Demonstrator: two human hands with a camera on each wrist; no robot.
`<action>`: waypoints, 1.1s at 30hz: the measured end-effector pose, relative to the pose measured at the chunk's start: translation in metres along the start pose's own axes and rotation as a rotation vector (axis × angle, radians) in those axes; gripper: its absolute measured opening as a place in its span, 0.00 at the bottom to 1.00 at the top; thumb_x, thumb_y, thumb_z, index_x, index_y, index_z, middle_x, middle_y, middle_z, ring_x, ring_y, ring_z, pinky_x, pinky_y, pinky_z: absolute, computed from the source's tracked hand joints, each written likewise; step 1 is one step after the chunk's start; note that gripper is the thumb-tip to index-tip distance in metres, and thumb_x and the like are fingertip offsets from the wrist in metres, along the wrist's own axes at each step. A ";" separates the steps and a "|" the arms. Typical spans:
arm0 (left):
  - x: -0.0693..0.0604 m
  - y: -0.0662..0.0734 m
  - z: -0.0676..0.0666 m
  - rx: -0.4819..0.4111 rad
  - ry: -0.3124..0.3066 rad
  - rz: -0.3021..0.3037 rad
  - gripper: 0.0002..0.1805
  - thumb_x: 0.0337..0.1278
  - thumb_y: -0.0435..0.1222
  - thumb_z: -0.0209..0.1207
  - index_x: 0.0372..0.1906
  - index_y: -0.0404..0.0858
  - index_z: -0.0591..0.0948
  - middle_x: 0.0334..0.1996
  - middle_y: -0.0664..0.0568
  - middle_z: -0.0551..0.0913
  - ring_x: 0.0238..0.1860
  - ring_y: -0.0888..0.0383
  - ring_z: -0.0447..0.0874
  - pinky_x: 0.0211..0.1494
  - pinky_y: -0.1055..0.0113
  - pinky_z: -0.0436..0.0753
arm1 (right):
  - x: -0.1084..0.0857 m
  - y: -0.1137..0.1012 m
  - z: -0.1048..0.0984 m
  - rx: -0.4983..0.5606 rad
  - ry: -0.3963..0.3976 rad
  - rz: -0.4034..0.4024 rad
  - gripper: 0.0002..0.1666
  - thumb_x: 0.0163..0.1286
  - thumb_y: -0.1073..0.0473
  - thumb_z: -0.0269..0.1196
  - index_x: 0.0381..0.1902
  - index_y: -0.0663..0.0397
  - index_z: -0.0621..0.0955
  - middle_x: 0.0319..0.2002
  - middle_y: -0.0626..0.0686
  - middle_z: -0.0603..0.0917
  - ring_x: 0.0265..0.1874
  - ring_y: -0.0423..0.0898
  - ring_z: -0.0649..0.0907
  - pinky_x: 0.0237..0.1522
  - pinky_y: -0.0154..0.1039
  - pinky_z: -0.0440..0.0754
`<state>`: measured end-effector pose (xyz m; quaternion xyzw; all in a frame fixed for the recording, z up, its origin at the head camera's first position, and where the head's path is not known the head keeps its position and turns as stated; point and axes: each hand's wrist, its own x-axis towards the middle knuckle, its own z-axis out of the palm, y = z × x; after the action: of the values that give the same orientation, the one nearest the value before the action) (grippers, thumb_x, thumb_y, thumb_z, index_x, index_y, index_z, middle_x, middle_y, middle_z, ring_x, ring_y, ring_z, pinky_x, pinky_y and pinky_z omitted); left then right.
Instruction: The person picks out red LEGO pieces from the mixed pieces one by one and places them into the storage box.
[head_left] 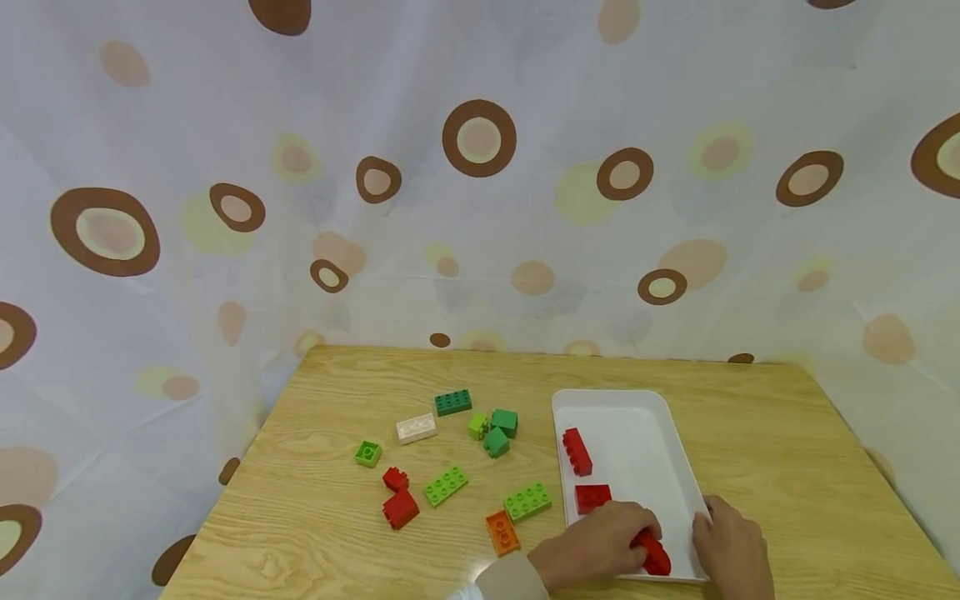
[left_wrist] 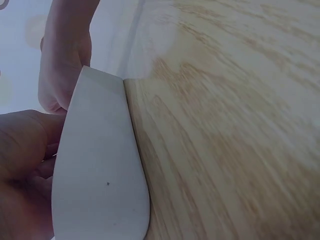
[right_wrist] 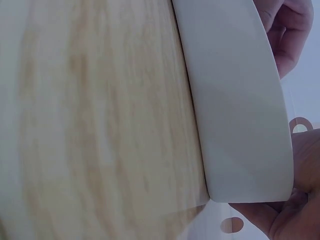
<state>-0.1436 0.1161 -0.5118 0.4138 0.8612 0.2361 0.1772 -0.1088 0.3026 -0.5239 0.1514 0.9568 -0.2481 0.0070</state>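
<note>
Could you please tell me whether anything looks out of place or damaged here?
Nothing looks spilled or damaged. One mild oddity: two red bricks lie loose on the table, left of the white tray in the head view, although the bricks visible inside it are all red.

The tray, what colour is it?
The tray is white; the head view shows it best.
</note>
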 end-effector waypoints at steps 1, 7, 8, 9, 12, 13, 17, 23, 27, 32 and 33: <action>0.000 0.000 0.000 0.002 -0.002 -0.002 0.11 0.66 0.35 0.62 0.52 0.46 0.82 0.37 0.65 0.80 0.34 0.72 0.71 0.38 0.85 0.70 | 0.000 0.000 0.000 0.003 0.003 -0.006 0.21 0.68 0.68 0.55 0.53 0.82 0.72 0.49 0.78 0.77 0.45 0.76 0.79 0.42 0.63 0.79; 0.001 -0.003 0.002 0.037 -0.009 -0.013 0.11 0.63 0.34 0.65 0.49 0.47 0.83 0.33 0.67 0.78 0.32 0.72 0.70 0.37 0.84 0.69 | 0.000 0.002 -0.001 0.012 -0.004 -0.013 0.20 0.68 0.67 0.55 0.52 0.81 0.73 0.48 0.77 0.78 0.44 0.76 0.79 0.40 0.63 0.79; 0.001 -0.003 0.002 0.044 -0.007 -0.012 0.11 0.63 0.34 0.65 0.49 0.47 0.83 0.33 0.67 0.77 0.32 0.72 0.70 0.36 0.84 0.69 | 0.001 0.002 -0.001 0.010 -0.007 -0.009 0.20 0.68 0.67 0.55 0.52 0.81 0.73 0.48 0.77 0.78 0.44 0.76 0.79 0.41 0.63 0.79; 0.002 -0.004 0.003 0.048 -0.006 -0.012 0.12 0.63 0.34 0.65 0.49 0.47 0.83 0.32 0.67 0.77 0.32 0.72 0.70 0.36 0.84 0.69 | 0.001 0.001 -0.001 0.010 -0.012 -0.004 0.20 0.68 0.67 0.55 0.52 0.81 0.73 0.49 0.77 0.77 0.45 0.75 0.79 0.41 0.63 0.79; 0.001 -0.005 0.003 0.062 -0.008 -0.012 0.14 0.62 0.35 0.66 0.51 0.47 0.82 0.32 0.68 0.76 0.31 0.72 0.70 0.35 0.84 0.69 | 0.001 0.001 -0.001 0.008 -0.026 0.002 0.21 0.69 0.67 0.55 0.52 0.82 0.72 0.49 0.77 0.77 0.46 0.75 0.79 0.42 0.63 0.79; 0.001 -0.005 0.003 0.063 -0.012 -0.014 0.15 0.62 0.36 0.67 0.52 0.48 0.82 0.33 0.68 0.76 0.32 0.72 0.70 0.35 0.84 0.69 | 0.002 0.002 -0.001 0.009 -0.030 0.002 0.21 0.69 0.67 0.55 0.52 0.82 0.72 0.49 0.77 0.78 0.46 0.75 0.79 0.42 0.63 0.79; 0.001 -0.005 0.003 0.054 -0.033 -0.044 0.20 0.60 0.38 0.69 0.57 0.50 0.81 0.37 0.69 0.78 0.34 0.72 0.71 0.38 0.83 0.71 | 0.002 0.002 -0.001 0.010 -0.032 -0.005 0.20 0.69 0.67 0.55 0.52 0.82 0.73 0.49 0.77 0.78 0.45 0.75 0.79 0.42 0.63 0.79; -0.001 -0.007 0.003 0.024 -0.064 -0.074 0.22 0.59 0.39 0.69 0.59 0.53 0.79 0.40 0.70 0.77 0.35 0.72 0.71 0.41 0.82 0.72 | 0.001 0.002 0.000 0.004 -0.023 0.010 0.20 0.69 0.67 0.56 0.52 0.81 0.73 0.47 0.76 0.79 0.43 0.73 0.80 0.41 0.62 0.80; -0.006 -0.007 -0.001 0.009 -0.048 -0.037 0.23 0.60 0.39 0.69 0.60 0.52 0.79 0.37 0.69 0.75 0.32 0.72 0.71 0.37 0.83 0.71 | 0.000 0.001 0.001 0.003 -0.018 0.019 0.20 0.69 0.67 0.56 0.51 0.82 0.73 0.47 0.76 0.79 0.43 0.73 0.81 0.41 0.61 0.80; -0.013 -0.008 -0.008 -0.001 -0.013 -0.004 0.23 0.59 0.39 0.69 0.60 0.52 0.78 0.42 0.70 0.77 0.36 0.74 0.73 0.41 0.83 0.72 | 0.001 -0.001 -0.001 0.016 -0.017 0.026 0.20 0.69 0.67 0.56 0.51 0.82 0.72 0.47 0.77 0.79 0.42 0.72 0.81 0.41 0.61 0.80; -0.014 -0.008 -0.010 0.000 -0.010 -0.008 0.24 0.59 0.39 0.69 0.60 0.52 0.78 0.45 0.70 0.78 0.40 0.74 0.73 0.44 0.83 0.73 | 0.001 -0.001 -0.001 0.019 -0.017 0.024 0.20 0.69 0.67 0.56 0.52 0.82 0.72 0.47 0.77 0.79 0.42 0.72 0.81 0.41 0.61 0.80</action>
<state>-0.1450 0.0977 -0.5062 0.4116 0.8618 0.2335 0.1824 -0.1104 0.3026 -0.5223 0.1605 0.9524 -0.2585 0.0167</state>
